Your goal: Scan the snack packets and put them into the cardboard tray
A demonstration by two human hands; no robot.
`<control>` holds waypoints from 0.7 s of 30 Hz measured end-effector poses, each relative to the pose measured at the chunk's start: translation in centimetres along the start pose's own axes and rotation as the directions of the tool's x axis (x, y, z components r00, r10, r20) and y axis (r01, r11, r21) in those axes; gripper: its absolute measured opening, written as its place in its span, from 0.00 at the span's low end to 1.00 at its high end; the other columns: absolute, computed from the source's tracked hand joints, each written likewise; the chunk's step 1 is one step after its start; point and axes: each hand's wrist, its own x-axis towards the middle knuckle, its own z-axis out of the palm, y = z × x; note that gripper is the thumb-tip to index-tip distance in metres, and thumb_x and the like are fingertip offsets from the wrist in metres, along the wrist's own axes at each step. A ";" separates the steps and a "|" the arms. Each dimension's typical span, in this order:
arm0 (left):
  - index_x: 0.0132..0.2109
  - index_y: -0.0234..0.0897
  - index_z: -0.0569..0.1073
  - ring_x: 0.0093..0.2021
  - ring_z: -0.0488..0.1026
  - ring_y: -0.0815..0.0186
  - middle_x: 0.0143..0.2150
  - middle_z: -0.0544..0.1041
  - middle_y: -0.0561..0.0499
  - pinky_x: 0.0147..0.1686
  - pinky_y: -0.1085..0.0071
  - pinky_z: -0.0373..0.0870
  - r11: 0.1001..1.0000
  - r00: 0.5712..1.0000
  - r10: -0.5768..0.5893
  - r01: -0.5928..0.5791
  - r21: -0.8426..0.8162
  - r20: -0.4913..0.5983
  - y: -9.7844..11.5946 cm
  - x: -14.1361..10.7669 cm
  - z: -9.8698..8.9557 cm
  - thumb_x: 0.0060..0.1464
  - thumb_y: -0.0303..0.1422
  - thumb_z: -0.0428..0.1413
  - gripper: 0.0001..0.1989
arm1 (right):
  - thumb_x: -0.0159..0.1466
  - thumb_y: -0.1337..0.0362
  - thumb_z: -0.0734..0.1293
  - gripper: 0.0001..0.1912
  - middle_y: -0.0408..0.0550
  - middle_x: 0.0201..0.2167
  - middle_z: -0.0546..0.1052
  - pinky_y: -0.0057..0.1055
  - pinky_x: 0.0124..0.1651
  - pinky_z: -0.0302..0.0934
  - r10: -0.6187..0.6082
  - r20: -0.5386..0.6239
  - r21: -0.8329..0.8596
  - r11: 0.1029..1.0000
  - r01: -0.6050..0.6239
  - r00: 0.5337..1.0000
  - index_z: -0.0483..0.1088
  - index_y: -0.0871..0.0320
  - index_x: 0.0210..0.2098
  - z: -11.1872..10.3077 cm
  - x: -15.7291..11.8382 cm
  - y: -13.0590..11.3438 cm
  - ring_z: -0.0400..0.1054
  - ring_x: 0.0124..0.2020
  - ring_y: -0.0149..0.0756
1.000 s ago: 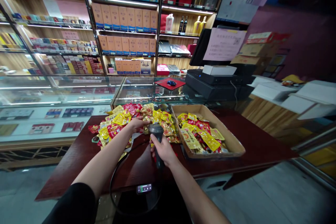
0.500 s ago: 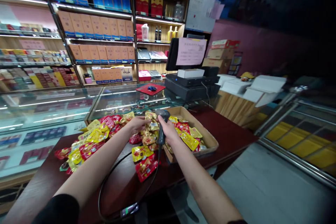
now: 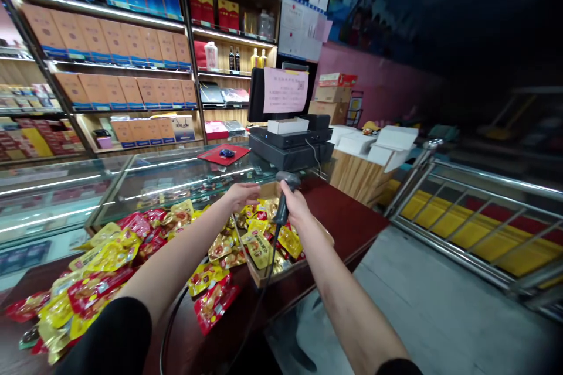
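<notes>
My right hand (image 3: 296,204) is wrapped around a black handheld barcode scanner (image 3: 281,214), its head up and its cable hanging down. To its left, my left hand (image 3: 244,195) reaches over the shallow cardboard box (image 3: 269,190) with fingers stretched out and no packet visible in them. Red, yellow and gold foil snack packets fill the box; a gold packet (image 3: 257,248) lies near its left side. Outside it, a red packet (image 3: 215,304) and a yellow packet (image 3: 206,277) rest on the dark wooden table (image 3: 325,199). A larger packet pile (image 3: 103,252) spreads at the left.
Behind the table runs a glass display counter (image 3: 145,173) with a mouse (image 3: 227,153) on a red mat. A monitor (image 3: 256,96) stands on a black cash drawer (image 3: 290,152). Boxed goods line the shelves. At the right is a metal railing (image 3: 479,217).
The view has turned right. My left hand has moved from the packets beside the box to above the box, and the gold packets it held are out of its fingers. The scanner stays in my right hand.
</notes>
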 end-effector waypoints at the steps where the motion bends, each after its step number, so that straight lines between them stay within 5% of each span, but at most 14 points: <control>1: 0.40 0.28 0.76 0.35 0.78 0.61 0.36 0.79 0.42 0.37 0.61 0.78 1.000 1.000 -0.001 0.001 0.003 0.000 -0.1 -0.5 -0.6 0.39 0.25 0.69 0.18 | 0.50 0.46 0.71 0.23 0.48 0.27 0.78 0.28 0.34 0.66 0.021 0.004 0.017 1.000 -0.021 1.000 0.72 0.60 0.31 0.4 -0.4 0.0 0.73 0.35 0.40; 6: 0.42 0.31 0.77 0.38 0.78 0.60 0.37 0.79 0.44 0.36 0.63 0.77 0.996 0.998 0.057 -0.056 0.067 -0.013 -0.7 -4.5 -5.1 0.38 0.29 0.69 0.20 | 0.53 0.50 0.71 0.19 0.50 0.36 0.79 0.26 0.33 0.67 0.162 0.180 0.116 0.976 -0.184 0.970 0.73 0.59 0.34 3.9 -3.9 0.3 0.74 0.38 0.37; 12: 0.45 0.34 0.77 0.41 0.77 0.60 0.41 0.80 0.44 0.33 0.70 0.75 0.961 0.983 0.158 -0.131 0.245 -0.093 -2.1 -12.7 -11.4 0.40 0.37 0.68 0.24 | 0.54 0.55 0.73 0.16 0.52 0.43 0.78 0.27 0.36 0.70 0.260 0.405 0.119 0.935 -0.333 0.877 0.73 0.59 0.37 8.5 -9.0 1.4 0.74 0.42 0.37; 16: 0.48 0.36 0.77 0.40 0.77 0.61 0.42 0.80 0.45 0.34 0.70 0.74 0.954 0.965 0.187 -0.133 0.268 -0.184 -5.4 -17.3 -14.7 0.44 0.40 0.65 0.23 | 0.55 0.56 0.72 0.16 0.52 0.43 0.79 0.30 0.39 0.72 0.329 0.519 0.065 0.905 -0.421 0.789 0.73 0.59 0.38 10.3 -12.6 3.8 0.75 0.42 0.39; 21: 0.45 0.36 0.78 0.38 0.77 0.62 0.41 0.80 0.45 0.36 0.71 0.71 0.837 0.905 0.320 -0.132 0.530 -0.280 -11.0 -19.5 -16.6 0.46 0.33 0.62 0.16 | 0.54 0.56 0.73 0.19 0.51 0.45 0.78 0.33 0.38 0.72 0.404 0.541 -0.009 0.880 -0.475 0.738 0.72 0.56 0.42 10.8 -16.6 7.6 0.74 0.45 0.42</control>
